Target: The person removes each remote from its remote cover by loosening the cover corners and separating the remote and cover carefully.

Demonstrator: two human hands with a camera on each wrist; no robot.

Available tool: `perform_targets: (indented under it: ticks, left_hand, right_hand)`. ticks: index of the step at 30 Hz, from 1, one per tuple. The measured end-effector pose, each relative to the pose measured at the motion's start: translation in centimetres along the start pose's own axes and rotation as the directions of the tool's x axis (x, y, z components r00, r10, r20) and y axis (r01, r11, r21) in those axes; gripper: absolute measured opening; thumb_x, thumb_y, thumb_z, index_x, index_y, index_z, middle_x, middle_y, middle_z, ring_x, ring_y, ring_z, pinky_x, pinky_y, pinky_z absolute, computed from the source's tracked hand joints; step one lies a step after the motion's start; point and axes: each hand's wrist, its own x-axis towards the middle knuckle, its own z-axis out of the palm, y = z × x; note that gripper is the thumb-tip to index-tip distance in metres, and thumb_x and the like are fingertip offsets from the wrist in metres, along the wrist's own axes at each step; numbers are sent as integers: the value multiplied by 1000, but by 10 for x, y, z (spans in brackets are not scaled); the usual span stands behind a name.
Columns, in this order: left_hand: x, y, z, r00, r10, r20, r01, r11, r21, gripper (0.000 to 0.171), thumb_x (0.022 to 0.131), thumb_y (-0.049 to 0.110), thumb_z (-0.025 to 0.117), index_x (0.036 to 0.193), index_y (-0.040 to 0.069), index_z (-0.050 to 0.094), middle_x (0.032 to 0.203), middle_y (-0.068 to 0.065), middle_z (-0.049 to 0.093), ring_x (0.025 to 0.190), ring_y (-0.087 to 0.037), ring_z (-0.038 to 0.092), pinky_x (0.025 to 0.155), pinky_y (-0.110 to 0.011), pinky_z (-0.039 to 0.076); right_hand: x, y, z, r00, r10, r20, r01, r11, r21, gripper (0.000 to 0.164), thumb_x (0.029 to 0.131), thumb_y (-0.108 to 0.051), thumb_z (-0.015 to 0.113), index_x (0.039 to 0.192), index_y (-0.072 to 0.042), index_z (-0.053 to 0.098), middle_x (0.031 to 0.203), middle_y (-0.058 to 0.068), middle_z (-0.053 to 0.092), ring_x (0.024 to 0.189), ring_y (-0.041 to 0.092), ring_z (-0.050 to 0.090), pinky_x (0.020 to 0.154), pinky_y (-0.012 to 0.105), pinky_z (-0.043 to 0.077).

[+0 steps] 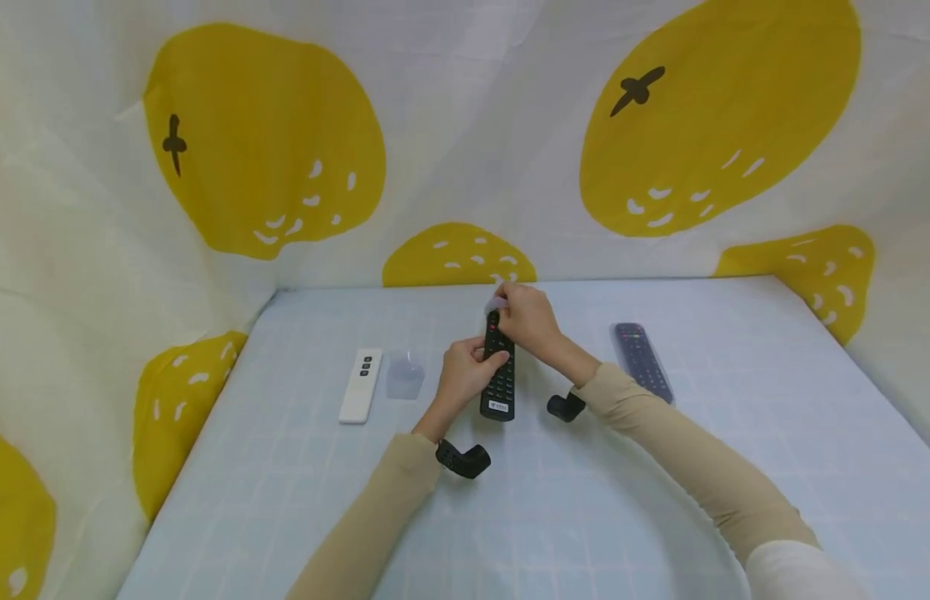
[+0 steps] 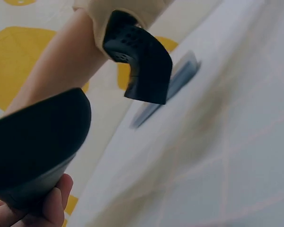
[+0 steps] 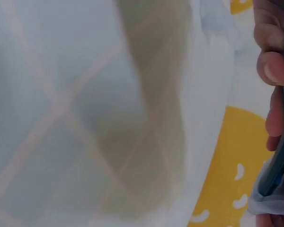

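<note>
Fruit-print backdrop (image 1: 472, 125), pale tabletop (image 1: 240, 517). Above it, left hand (image 1: 461, 372) grips black remote (image 1: 499, 387); right hand (image 1: 531, 318) pinches clear sleeve (image 3: 270, 205) at its far end. Fitting or removing, probably; next wants lengthwise sliding.

On the tabletop (image 1: 772, 450), the left remote (image 1: 361, 387) lies with a cover (image 1: 405, 377) just beside it on its right. The right remote (image 1: 643, 362) lies beyond the right forearm (image 1: 660, 429). Between these two remotes, the middle remote (image 1: 499, 385) is in the left hand (image 1: 462, 371); the right hand (image 1: 530, 319) is at its far end, at a second cover (image 1: 496, 304). Behind the tabletop hangs a cloth (image 1: 480, 142).
</note>
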Motion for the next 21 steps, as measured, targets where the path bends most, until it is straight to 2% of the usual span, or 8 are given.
perform_targets:
  ticks: [4, 6, 9, 13, 18, 20, 21]
  left_hand:
    - [-3, -4, 1, 1000, -9, -7, 8, 1000, -21, 36, 87, 19, 68, 117, -1, 66, 98, -19, 73, 84, -25, 73, 71, -32, 59]
    - [-2, -6, 1, 999, -32, -12, 32, 998, -51, 38, 87, 19, 68, 119, -1, 65, 100, -19, 73, 86, -26, 73, 73, -32, 59]
    - [-1, -6, 0, 997, -67, -23, 64, 991, -117, 40, 88, 18, 68, 121, -2, 63, 103, -19, 72, 89, -27, 72, 76, -33, 59]
    - [2, -4, -1, 996, -81, -30, 75, 983, -167, 41, 87, 16, 69, 123, -3, 62, 104, -20, 72, 90, -27, 72, 76, -33, 59]
    - [5, -1, -2, 995, -90, -38, 82, 981, -176, 42, 87, 15, 69, 124, -3, 61, 104, -19, 72, 91, -27, 72, 76, -32, 59]
    - [6, 0, -1, 993, -106, -45, 96, 978, -186, 43, 87, 16, 69, 125, -2, 61, 105, -18, 72, 92, -27, 72, 76, -33, 59]
    - [6, 0, -1, 992, -114, -51, 103, 976, -190, 43, 87, 16, 69, 125, -2, 61, 105, -18, 72, 93, -27, 72, 77, -33, 59]
  right_hand:
    - [-2, 1, 1, 999, 32, 23, -32, 999, 22, 14, 82, 2, 59, 92, 0, 68, 86, 14, 72, 69, 23, 63, 68, 36, 56]
    - [-3, 2, 0, 999, 38, 38, -40, 998, 54, 15, 82, 0, 60, 93, -1, 70, 88, 13, 72, 74, 23, 64, 71, 36, 56]
    - [-4, 4, -2, 997, 50, 55, -58, 985, 163, 15, 82, -5, 67, 97, -2, 71, 94, 12, 72, 83, 24, 65, 79, 37, 56]
    - [-7, 7, -7, 994, 81, 75, -102, 927, 360, 24, 82, -10, 74, 104, -1, 70, 106, 15, 69, 98, 28, 62, 90, 41, 53]
    - [-14, 13, -12, 986, 110, 122, -155, 874, 461, 35, 81, -10, 75, 114, -1, 65, 118, 17, 62, 110, 31, 55, 98, 45, 48]
    - [-18, 16, -14, 978, 137, 158, -200, 834, 515, 44, 81, -10, 75, 121, -1, 61, 123, 19, 58, 111, 33, 54, 100, 46, 47]
    - [-20, 17, -15, 968, 163, 189, -242, 799, 551, 49, 81, -10, 75, 126, -2, 57, 126, 19, 56, 111, 32, 53, 100, 45, 47]
